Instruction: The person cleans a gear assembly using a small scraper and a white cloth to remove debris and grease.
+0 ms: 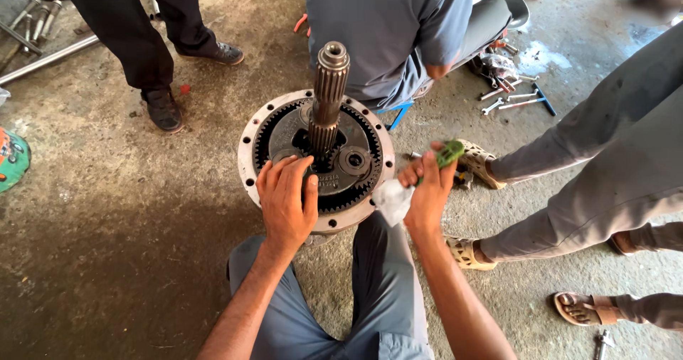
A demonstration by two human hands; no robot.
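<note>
From the head camera, the left hand [287, 198] lay flat with its fingers spread on the near side of a round planetary gear housing [317, 162], palm down on the dark carrier plate, gripping nothing. Just beyond its fingertips a splined shaft [326, 98] rose upright from the centre of the housing, and a small planet gear [353, 161] sat just to the right of the fingers, inside the toothed ring. The right hand [427, 189] was held to the right of the housing, apart from the left hand, with its fingers closed around a green object [449, 152] whose end stuck out above the knuckles; what kind of object it was could not be told. A crumpled white cloth [393, 200] hung from the same hand on its left side, touching or nearly touching the housing's pale bolt flange. Beyond the hands a person in a grey shirt [388, 29] crouched behind the shaft, and farther left stood another person's black shoes [163, 109]. To the right of the right hand were grey-trousered legs and a sandalled foot [480, 162], with scattered wrenches [516, 98] on the concrete floor [107, 210] farther off.
</note>
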